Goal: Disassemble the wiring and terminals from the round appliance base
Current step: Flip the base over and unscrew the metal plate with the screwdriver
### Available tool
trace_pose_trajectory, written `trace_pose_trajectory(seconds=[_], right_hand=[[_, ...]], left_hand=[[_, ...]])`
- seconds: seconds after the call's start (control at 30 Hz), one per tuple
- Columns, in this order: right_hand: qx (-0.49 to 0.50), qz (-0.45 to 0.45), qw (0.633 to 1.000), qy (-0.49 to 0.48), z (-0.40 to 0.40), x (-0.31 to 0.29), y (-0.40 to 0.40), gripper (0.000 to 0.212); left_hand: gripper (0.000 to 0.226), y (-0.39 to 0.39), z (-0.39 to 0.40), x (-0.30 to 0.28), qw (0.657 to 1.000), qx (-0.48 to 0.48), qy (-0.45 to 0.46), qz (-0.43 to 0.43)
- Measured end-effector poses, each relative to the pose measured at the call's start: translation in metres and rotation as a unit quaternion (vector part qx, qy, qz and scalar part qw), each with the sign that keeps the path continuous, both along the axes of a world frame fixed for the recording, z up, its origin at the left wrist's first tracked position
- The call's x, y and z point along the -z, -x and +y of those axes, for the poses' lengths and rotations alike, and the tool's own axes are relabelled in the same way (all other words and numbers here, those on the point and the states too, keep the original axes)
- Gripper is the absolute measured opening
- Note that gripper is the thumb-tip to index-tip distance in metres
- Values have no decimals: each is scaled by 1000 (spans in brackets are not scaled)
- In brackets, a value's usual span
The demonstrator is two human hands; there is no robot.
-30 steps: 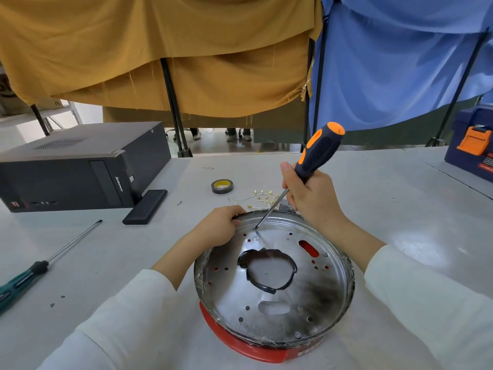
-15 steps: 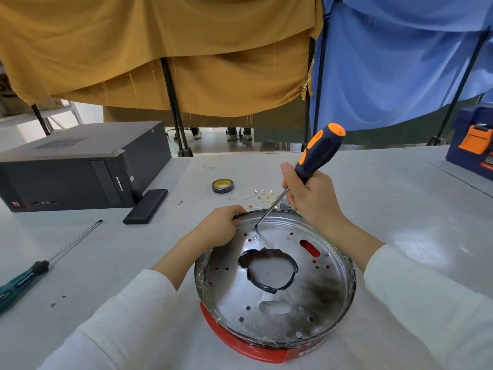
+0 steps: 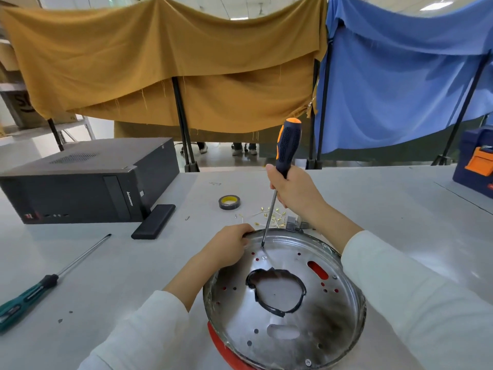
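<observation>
Steel round appliance base at lower centre: left hand grips its far rim; right hand grips orange-black screwdriver, tip inside the base.

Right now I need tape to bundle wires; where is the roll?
The tape roll lies on the table behind the round base, left of the screwdriver shaft, beside the loose brass terminals.

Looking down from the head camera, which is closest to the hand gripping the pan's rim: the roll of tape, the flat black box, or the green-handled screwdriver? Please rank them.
From the left hand on the rim of the round base:
1. Tape roll, just beyond the hand, slightly farther back on the table.
2. Flat black box, to the hand's left, beside the computer case.
3. Green-handled screwdriver, far left; its handle lies near the picture's edge.
</observation>
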State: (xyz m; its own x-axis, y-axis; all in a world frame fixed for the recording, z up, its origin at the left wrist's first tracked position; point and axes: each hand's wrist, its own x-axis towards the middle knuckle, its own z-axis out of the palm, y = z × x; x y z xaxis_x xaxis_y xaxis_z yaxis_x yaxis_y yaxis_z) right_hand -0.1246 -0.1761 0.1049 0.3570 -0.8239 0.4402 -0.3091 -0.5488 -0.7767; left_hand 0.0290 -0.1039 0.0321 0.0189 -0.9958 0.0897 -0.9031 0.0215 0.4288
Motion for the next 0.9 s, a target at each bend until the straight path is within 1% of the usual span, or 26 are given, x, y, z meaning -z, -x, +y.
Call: trace_pose_trajectory(seconds=[0.1, 0.17, 0.2, 0.23, 0.3, 0.4, 0.5, 0.57, 0.63, 0.73, 0.9], right_hand=[[56, 67, 996, 26, -10, 0, -4, 30], [76, 73, 994, 39, -13, 2, -6, 29], [61, 53, 996, 35, -12, 2, -8, 29], [28, 14, 999, 21, -10, 3, -11, 27], [-48, -91, 995, -9, -3, 4, -19, 20], [-111, -190, 975, -44, 7, 8, -30, 19], [-185, -264, 942, -96, 11, 9, -37, 18], [-206, -291, 928, -103, 12, 8, -39, 17], [-216, -312, 920, -99, 12, 9, -38, 21], [-240, -328, 908, -104, 12, 12, -36, 28], [-293, -335, 887, -122, 10, 13, -33, 25]], left_hand=[[30, 0, 1, 1, 1000, -4, 4, 6], [31, 0, 0, 1, 1000, -7, 2, 12], [31, 0, 0, 2, 1000, -8, 2, 14], [31, 0, -1, 2, 1000, -8, 2, 15], [31, -1, -3, 3, 1000, -5, 2, 20], [28, -5, -6, 6, 999, 5, 2, 38], [27, -7, -8, 9, 999, 12, 5, 51], [28, -8, -9, 10, 998, 12, 6, 54], [28, -8, -10, 9, 997, 13, 1, 73], [26, -8, -12, 8, 996, 17, -5, 83], [27, -10, -14, 13, 995, 23, 7, 92]])
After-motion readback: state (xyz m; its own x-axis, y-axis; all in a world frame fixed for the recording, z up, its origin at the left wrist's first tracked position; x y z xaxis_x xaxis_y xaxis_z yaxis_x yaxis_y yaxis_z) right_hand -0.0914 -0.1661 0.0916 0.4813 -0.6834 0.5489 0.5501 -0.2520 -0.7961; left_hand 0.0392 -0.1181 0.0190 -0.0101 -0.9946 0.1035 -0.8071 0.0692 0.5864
